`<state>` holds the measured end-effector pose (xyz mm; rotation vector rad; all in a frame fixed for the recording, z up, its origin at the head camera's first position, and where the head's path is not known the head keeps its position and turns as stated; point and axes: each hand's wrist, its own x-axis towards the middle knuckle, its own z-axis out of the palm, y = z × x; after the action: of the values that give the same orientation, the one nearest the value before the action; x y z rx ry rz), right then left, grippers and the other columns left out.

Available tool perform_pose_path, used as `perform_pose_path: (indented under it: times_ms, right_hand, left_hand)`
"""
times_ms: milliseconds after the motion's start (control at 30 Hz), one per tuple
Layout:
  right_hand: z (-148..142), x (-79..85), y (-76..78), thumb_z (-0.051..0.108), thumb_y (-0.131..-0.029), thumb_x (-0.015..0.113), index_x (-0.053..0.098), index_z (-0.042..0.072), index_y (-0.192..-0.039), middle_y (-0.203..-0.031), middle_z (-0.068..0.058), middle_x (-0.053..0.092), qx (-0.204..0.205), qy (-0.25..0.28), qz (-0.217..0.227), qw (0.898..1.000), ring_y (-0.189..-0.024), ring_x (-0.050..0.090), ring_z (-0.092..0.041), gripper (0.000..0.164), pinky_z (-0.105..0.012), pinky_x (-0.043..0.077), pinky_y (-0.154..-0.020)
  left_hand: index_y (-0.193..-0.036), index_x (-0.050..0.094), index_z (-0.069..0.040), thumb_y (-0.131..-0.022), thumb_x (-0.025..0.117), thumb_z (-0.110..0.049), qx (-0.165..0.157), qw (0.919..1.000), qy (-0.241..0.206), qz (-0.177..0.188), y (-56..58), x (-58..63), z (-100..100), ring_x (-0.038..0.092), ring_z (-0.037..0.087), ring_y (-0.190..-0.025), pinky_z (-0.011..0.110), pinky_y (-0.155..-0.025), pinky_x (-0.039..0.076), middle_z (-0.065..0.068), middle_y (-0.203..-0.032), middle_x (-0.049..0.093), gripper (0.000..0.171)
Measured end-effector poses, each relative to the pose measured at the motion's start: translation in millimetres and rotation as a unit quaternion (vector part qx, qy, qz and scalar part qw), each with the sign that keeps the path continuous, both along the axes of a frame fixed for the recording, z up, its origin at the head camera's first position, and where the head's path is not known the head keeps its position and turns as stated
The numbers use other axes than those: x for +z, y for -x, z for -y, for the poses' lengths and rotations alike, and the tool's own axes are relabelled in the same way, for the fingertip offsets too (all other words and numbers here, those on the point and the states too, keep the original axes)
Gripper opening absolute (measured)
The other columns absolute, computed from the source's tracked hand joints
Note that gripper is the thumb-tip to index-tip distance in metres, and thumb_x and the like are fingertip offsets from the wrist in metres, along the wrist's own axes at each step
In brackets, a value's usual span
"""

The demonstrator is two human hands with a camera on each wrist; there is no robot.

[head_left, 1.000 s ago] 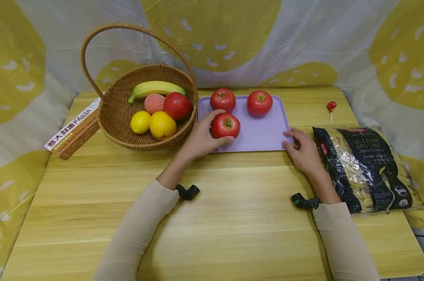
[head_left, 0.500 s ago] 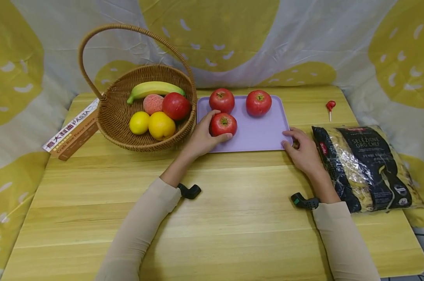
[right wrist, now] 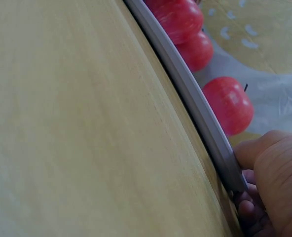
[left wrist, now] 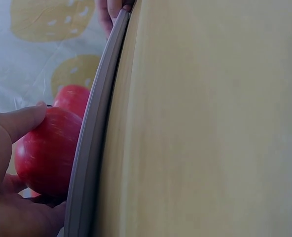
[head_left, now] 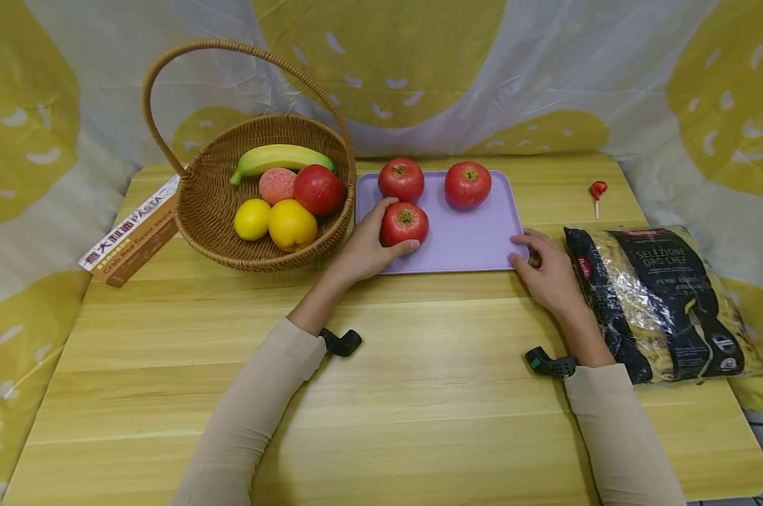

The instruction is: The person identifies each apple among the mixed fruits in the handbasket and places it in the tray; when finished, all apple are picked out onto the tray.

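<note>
A purple tray (head_left: 466,242) lies on the wooden table with three red apples on it. My left hand (head_left: 364,246) holds the front-left apple (head_left: 405,223), thumb on the near side and fingers on the far left side. In the left wrist view that apple (left wrist: 50,150) sits between thumb and fingers, just inside the tray's rim (left wrist: 94,108). The other two, a back-left apple (head_left: 401,180) and a back-right apple (head_left: 467,185), stand untouched. At the tray's right front corner, my right hand (head_left: 549,274) pinches the rim, thumb and fingers seen around it in the right wrist view.
Left of the tray stands a wicker basket (head_left: 198,211) with a tall handle, holding a banana, a lemon and other fruit. A pasta box (head_left: 131,232) lies beyond it. On the right are a bag of penne (head_left: 666,302) and a red lollipop (head_left: 598,190).
The apple in my left hand has shifted slightly left and back on the tray, the thumb moving with it. My right hand stays at the tray's corner.
</note>
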<state>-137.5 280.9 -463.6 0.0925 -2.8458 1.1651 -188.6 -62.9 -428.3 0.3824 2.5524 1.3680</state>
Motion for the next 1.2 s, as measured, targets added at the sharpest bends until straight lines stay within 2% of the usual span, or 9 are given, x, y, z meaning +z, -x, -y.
perform_pose_path:
  times_ms: [167,300,467,600,700,833,1000,1033,1200]
  right_hand:
    - [-1,1.0,-1.6,0.020,-0.102,0.063,0.064,0.003,-0.136,-0.155,-0.020,0.048,-0.004,-0.003,-0.001,1.000,-0.113,0.055,-0.033,0.038,-0.028,0.037,-0.087]
    - [0,-2.2,-3.4,0.019,-0.102,0.063,0.063,0.002,-0.136,-0.156,-0.021,0.048,-0.001,-0.003,0.005,1.000,-0.118,0.054,-0.034,0.038,-0.034,0.039,-0.091]
    - [3,-2.7,-1.7,0.018,-0.102,0.062,0.063,0.002,-0.137,-0.156,-0.021,0.047,0.002,0.002,0.005,1.000,-0.119,0.054,-0.035,0.039,-0.038,0.040,-0.093]
    - [2,-2.1,-1.4,0.019,-0.102,0.062,0.063,0.002,-0.137,-0.156,-0.021,0.047,0.002,0.002,0.005,1.000,-0.124,0.053,-0.036,0.039,-0.044,0.041,-0.096]
    - [0,-3.8,-3.1,0.020,-0.102,0.062,0.063,0.002,-0.137,-0.156,-0.020,0.047,0.001,0.002,0.008,1.000,-0.120,0.053,-0.035,0.039,-0.040,0.041,-0.093]
    - [-1,-4.6,-4.7,0.021,-0.103,0.062,0.063,0.003,-0.137,-0.156,-0.020,0.048,-0.001,0.002,0.010,1.000,-0.114,0.054,-0.034,0.039,-0.032,0.039,-0.089]
    - [-1,-2.5,-3.7,0.020,-0.102,0.063,0.063,0.002,-0.137,-0.156,-0.021,0.047,-0.001,0.001,0.003,1.000,-0.120,0.053,-0.035,0.039,-0.036,0.039,-0.093]
    - [-1,-2.1,-3.3,0.019,-0.102,0.063,0.063,0.002,-0.137,-0.156,-0.021,0.047,0.000,0.000,0.001,1.000,-0.121,0.053,-0.035,0.039,-0.037,0.039,-0.094]
    - [0,-1.6,-1.6,0.019,-0.102,0.062,0.063,0.002,-0.137,-0.155,-0.021,0.048,0.001,-0.003,0.001,1.000,-0.119,0.054,-0.035,0.038,-0.033,0.038,-0.091]
  left_hand:
    - [-0.161,0.026,-0.018,-0.089,0.077,-0.051,-0.010,0.9995,0.028,-0.012,0.1,1.3,-1,0.046,0.026,-0.141,0.048,-0.122,0.037,0.010,-0.157,0.042,0.094]
    - [-0.164,0.017,-0.011,-0.091,0.074,-0.049,-0.018,0.9984,0.053,-0.010,-5.3,2.0,0,0.039,0.028,-0.148,0.048,-0.125,0.031,0.013,-0.164,0.034,0.101]
    - [-0.165,0.005,-0.003,-0.095,0.070,-0.049,-0.017,0.9962,0.085,0.012,-13.8,9.4,4,0.028,0.030,-0.156,0.049,-0.128,0.024,0.017,-0.170,0.022,0.106]
    - [-0.164,0.005,0.002,-0.097,0.064,-0.054,-0.030,0.9926,0.113,0.033,-23.6,17.9,10,0.023,0.031,-0.158,0.046,-0.129,0.021,0.020,-0.171,0.017,0.105]
    - [-0.163,0.007,0.004,-0.097,0.062,-0.057,-0.051,0.9905,0.124,0.032,-32.7,23.4,15,0.022,0.031,-0.158,0.045,-0.129,0.021,0.021,-0.171,0.017,0.105]
    - [-0.164,0.015,-0.002,-0.095,0.065,-0.059,-0.065,0.9906,0.120,0.012,-44.8,35.0,21,0.038,0.030,-0.152,0.045,-0.126,0.031,0.018,-0.167,0.030,0.103]
    - [-0.164,0.027,-0.013,-0.094,0.069,-0.055,-0.039,0.9957,0.081,-0.023,-59.1,57.1,32,0.059,0.026,-0.136,0.046,-0.112,0.049,0.011,-0.162,0.043,0.092]
    - [-0.163,0.030,-0.014,-0.094,0.069,-0.054,-0.032,0.9961,0.075,-0.032,-62.1,61.6,35,0.061,0.024,-0.133,0.047,-0.114,0.047,0.008,-0.161,0.044,0.088]
    - [-0.149,0.052,-0.018,-0.092,0.076,-0.044,-0.012,0.9950,0.025,-0.096,-71.7,80.9,51,0.067,0.017,-0.121,0.042,-0.108,0.053,-0.001,-0.146,0.059,0.067]
